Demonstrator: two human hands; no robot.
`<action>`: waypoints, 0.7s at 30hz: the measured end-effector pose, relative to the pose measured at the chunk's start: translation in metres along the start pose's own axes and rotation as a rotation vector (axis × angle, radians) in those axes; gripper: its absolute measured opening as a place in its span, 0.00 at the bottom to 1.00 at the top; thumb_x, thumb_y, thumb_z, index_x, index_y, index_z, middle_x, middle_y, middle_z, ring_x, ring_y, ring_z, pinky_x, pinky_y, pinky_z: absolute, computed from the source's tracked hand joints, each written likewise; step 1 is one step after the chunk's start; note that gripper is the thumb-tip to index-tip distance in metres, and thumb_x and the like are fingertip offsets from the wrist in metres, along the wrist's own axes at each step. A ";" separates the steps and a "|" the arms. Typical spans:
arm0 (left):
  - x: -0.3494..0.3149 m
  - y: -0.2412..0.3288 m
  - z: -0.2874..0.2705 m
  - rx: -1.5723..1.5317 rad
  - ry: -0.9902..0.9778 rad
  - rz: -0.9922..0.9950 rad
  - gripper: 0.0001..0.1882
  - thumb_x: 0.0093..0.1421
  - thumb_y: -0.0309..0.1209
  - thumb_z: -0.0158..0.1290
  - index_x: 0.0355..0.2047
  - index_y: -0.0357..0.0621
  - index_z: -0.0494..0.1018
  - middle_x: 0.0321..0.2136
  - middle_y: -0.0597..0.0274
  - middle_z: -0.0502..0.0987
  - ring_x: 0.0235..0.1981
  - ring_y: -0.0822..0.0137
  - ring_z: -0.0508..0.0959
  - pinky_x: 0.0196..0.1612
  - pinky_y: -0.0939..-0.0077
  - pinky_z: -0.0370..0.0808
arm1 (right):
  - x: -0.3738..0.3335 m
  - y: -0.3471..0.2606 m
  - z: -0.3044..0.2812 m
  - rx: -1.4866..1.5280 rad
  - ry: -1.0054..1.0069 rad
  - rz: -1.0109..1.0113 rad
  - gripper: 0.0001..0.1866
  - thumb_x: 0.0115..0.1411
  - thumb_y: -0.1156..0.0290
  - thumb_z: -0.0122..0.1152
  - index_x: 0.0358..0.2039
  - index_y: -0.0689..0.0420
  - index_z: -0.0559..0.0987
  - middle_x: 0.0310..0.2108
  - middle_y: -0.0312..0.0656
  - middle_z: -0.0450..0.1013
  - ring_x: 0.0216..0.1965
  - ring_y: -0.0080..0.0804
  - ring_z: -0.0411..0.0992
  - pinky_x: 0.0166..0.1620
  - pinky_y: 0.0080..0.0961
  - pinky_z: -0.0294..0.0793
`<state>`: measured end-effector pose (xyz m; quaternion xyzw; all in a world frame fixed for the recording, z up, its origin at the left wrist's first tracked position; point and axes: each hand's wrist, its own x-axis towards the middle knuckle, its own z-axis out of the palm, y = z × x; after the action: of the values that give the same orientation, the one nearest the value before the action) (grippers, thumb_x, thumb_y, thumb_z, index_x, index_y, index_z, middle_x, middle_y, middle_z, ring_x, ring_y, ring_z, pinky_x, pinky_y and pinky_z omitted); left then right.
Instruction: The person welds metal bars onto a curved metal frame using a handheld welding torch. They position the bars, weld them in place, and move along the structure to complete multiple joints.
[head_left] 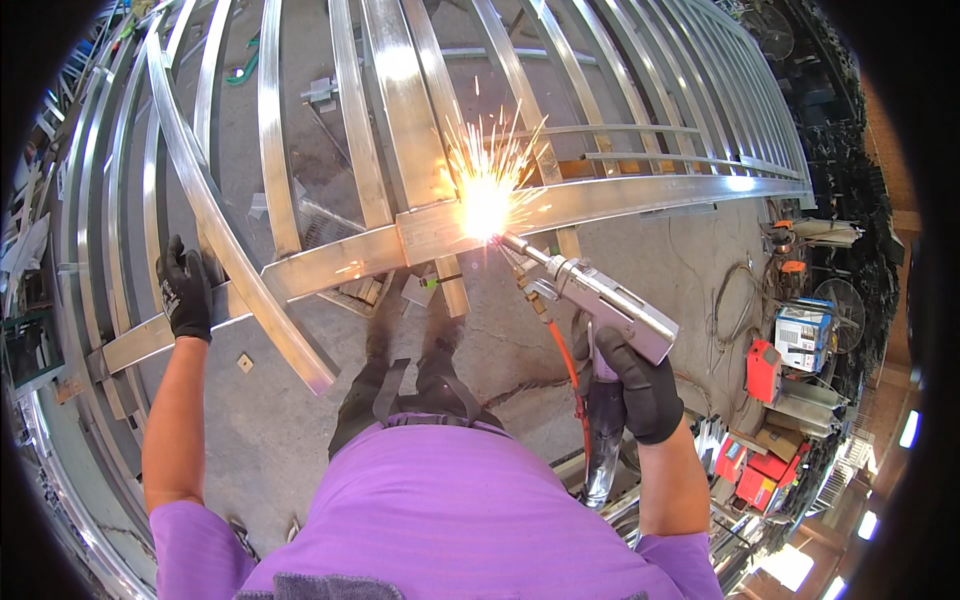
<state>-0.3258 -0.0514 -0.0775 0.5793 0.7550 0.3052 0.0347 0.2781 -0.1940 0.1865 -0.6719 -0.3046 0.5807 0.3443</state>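
Note:
My right hand (645, 388), in a black glove, is wrapped round the grip of a silver handheld welding gun (618, 305). The gun's nozzle points up and left at a wide metal crossbar (345, 258). At its tip, a white glare with a spray of orange sparks (490, 205) hides the exact contact spot. Over at the left, my gloved left hand (184, 292) lies against the frame by the crossbar's left part, its fingers stretched upward. A long loose-looking metal tube (235, 250) slants across the crossbar just right of that hand.
Many parallel metal tubes (280, 130) run away from me above the concrete floor. An orange hose (570, 370) hangs from the gun. Red machine boxes (765, 375), a blue-and-white box (803, 335) and a fan (845, 310) stand at the right. A small square plate (245, 363) lies on the floor.

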 end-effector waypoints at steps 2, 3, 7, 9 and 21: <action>0.000 -0.002 0.000 -0.006 0.001 -0.006 0.25 0.75 0.36 0.52 0.66 0.33 0.75 0.55 0.42 0.79 0.55 0.48 0.82 0.62 0.55 0.77 | 0.000 0.001 -0.001 -0.001 -0.001 0.004 0.18 0.75 0.55 0.67 0.49 0.59 0.81 0.34 0.36 0.80 0.27 0.22 0.77 0.29 0.24 0.77; 0.001 -0.004 0.001 -0.010 0.002 -0.008 0.25 0.75 0.36 0.52 0.66 0.33 0.75 0.55 0.42 0.79 0.55 0.47 0.82 0.63 0.55 0.77 | 0.000 0.000 0.000 0.009 -0.003 0.013 0.19 0.75 0.55 0.67 0.49 0.59 0.81 0.34 0.36 0.80 0.27 0.22 0.78 0.30 0.24 0.78; 0.001 -0.004 0.002 -0.004 -0.006 -0.018 0.25 0.75 0.36 0.52 0.66 0.33 0.75 0.55 0.42 0.79 0.56 0.47 0.81 0.63 0.55 0.76 | 0.001 0.001 -0.001 0.027 -0.016 0.024 0.19 0.75 0.55 0.67 0.51 0.59 0.80 0.35 0.36 0.80 0.27 0.23 0.78 0.29 0.25 0.78; 0.000 -0.008 0.001 0.008 0.003 -0.002 0.25 0.75 0.36 0.52 0.66 0.33 0.75 0.55 0.42 0.79 0.56 0.48 0.81 0.63 0.55 0.76 | 0.002 -0.002 0.000 0.018 -0.022 0.026 0.19 0.75 0.56 0.67 0.52 0.60 0.80 0.36 0.36 0.80 0.28 0.23 0.78 0.30 0.25 0.78; 0.002 -0.005 0.001 0.002 0.006 -0.002 0.26 0.75 0.37 0.51 0.67 0.33 0.74 0.55 0.43 0.79 0.55 0.49 0.82 0.62 0.56 0.77 | 0.002 0.003 -0.004 0.004 -0.013 0.024 0.17 0.76 0.61 0.66 0.56 0.60 0.79 0.39 0.38 0.81 0.30 0.24 0.79 0.33 0.25 0.78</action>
<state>-0.3303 -0.0505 -0.0801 0.5776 0.7560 0.3063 0.0322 0.2820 -0.1948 0.1834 -0.6709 -0.2975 0.5899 0.3368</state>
